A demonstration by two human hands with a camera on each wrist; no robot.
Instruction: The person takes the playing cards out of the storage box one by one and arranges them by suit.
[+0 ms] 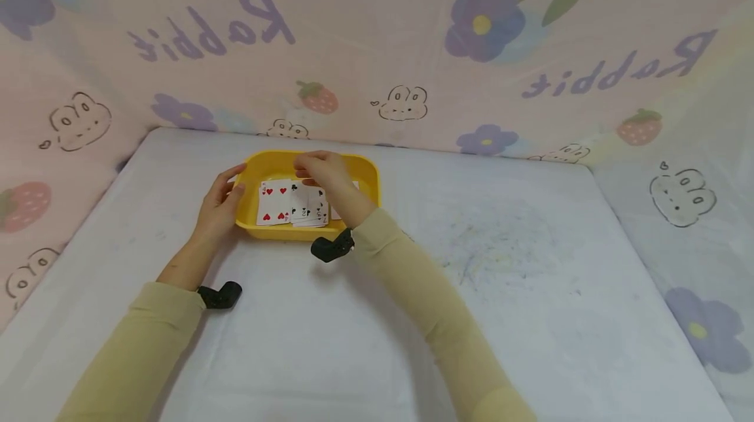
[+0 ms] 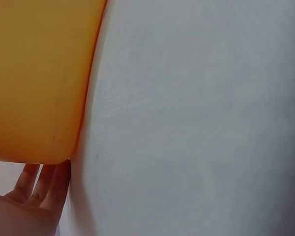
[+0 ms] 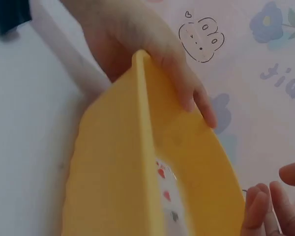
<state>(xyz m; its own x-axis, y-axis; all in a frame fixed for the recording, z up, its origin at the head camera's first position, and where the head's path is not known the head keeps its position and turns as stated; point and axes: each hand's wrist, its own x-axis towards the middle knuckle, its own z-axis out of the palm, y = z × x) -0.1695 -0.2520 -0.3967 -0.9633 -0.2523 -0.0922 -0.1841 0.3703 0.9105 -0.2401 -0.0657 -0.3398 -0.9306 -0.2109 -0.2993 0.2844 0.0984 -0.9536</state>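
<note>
A yellow tray point(image 1: 283, 232) stands on the white table with several playing cards inside. A four of hearts point(image 1: 274, 203) lies face up on its left; beside it, black-suit cards point(image 1: 309, 206) overlap. White card edges also show to their right, partly behind the right arm. My left hand point(image 1: 220, 203) grips the tray's left end, fingers against the outer wall and a fingertip over the rim in the right wrist view. Over the tray, above the cards, hovers my right hand point(image 1: 326, 173) with loosely bent fingers. In the right wrist view, nothing shows between its thumb and fingers point(image 3: 258, 211).
White cloth covers the table point(image 1: 501, 330), with faint coloured marks point(image 1: 495, 248) to the right of the tray. A patterned curtain point(image 1: 377, 36) hangs along the back and both sides. A black wrist camera mount point(image 1: 220, 296) sits at the left wrist, another point(image 1: 331, 247) at the right.
</note>
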